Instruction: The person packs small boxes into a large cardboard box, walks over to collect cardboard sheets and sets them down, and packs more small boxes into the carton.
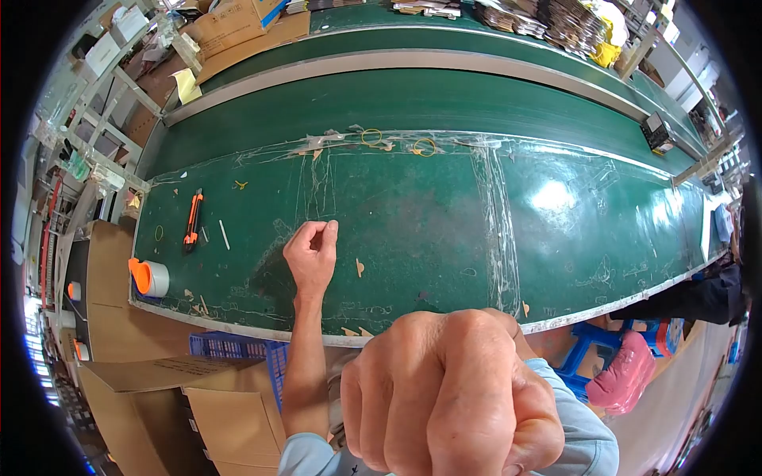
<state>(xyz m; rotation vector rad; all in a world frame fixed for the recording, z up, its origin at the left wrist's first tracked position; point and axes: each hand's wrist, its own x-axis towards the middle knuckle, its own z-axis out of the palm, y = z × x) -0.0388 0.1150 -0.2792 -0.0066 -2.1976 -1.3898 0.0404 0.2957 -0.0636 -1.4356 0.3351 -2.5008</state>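
My left hand point(310, 255) is over the near part of the green worktable point(397, 230), its fingers curled in and the thumb pressed against them. Whatever it may hold is too small or hidden to make out. Close to the camera, my right hand point(452, 389) is a fist with knuckles outward, and its palm side is hidden. To the left on the table lie an orange and black cutter point(193, 220), a thin white strip point(224, 235) and a tape roll with an orange part point(151, 278).
Behind the table runs a green conveyor belt point(381, 95) with a metal rail. A small black box point(658, 133) sits at the right rear. Below the front edge are cardboard boxes point(234, 424), a blue crate point(230, 346) and a blue stool point(583, 353) with a pink bundle point(623, 373).
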